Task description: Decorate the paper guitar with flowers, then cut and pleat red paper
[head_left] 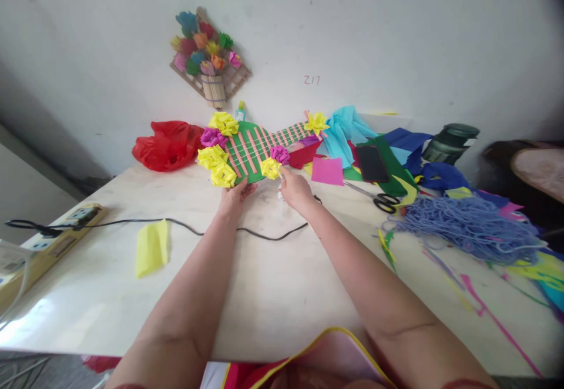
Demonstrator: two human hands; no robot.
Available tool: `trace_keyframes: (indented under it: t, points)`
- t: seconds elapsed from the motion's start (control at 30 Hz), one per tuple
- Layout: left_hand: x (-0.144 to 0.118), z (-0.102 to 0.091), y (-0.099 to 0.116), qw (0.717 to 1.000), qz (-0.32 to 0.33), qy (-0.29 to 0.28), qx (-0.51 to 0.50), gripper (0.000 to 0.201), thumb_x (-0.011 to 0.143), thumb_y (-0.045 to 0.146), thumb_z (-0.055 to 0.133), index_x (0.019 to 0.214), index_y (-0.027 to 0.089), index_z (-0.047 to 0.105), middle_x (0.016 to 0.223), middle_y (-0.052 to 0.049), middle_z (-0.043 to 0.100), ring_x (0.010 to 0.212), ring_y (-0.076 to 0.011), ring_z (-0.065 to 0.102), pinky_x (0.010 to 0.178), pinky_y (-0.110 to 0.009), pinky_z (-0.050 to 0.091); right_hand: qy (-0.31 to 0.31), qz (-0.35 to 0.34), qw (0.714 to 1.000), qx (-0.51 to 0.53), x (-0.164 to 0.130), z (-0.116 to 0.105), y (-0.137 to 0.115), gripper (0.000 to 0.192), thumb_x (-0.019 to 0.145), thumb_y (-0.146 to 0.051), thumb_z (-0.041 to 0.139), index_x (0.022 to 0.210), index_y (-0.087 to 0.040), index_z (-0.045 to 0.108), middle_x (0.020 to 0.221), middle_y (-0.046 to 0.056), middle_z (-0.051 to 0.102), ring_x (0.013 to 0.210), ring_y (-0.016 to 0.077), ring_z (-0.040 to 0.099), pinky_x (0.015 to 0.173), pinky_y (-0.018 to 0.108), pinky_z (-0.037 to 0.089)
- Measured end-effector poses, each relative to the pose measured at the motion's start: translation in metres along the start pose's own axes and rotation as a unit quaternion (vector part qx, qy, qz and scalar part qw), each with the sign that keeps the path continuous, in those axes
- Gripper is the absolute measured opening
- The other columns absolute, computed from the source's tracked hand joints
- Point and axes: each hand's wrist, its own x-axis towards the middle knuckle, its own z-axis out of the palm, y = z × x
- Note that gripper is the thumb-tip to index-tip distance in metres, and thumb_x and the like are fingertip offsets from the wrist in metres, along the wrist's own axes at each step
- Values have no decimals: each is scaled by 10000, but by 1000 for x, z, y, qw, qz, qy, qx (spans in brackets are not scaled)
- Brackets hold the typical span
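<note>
A guitar-shaped paper craft (251, 148) is raised at the far side of the table, green with pink strips and pale strings. Yellow and purple paper flowers edge its body, and a yellow paper flower (316, 123) sits at the neck's tip. My left hand (237, 195) grips the lower edge of the body, thumb in front. At the body's lower right, the fingers of my right hand (294, 188) close on a yellow paper flower (270, 168), just below a purple paper flower (279, 154). A small whitish item beneath my right hand is mostly hidden.
A black cord (176, 222) runs across the table from a power strip (66, 233). Scissors (383, 202), a phone (372, 163), coloured paper (327, 171) and blue yarn (471, 227) lie right. Left are a red plastic bag (167, 145) and yellow paper (152, 248).
</note>
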Motion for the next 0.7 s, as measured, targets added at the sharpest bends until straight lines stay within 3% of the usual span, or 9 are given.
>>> trace_keyframes:
  t: [0.3,0.7]
  points:
    - [-3,2,1,1000,0,-7,7,430,615,199,740,1003,150,561,795,-34,658,602,-163,650,588,-281,534,-23,-23,993,-112,-4,-5,-1,537,898,-228,306,1425,-209,202,964,124,666,887,233,625,726,314,439]
    - [-4,2,0,1000,5,-18,13,452,595,223,763,993,142,564,780,-36,660,611,-165,649,594,-281,538,-39,-42,988,-145,0,-2,0,572,872,-229,360,1420,-183,203,1018,134,652,908,232,615,755,329,440]
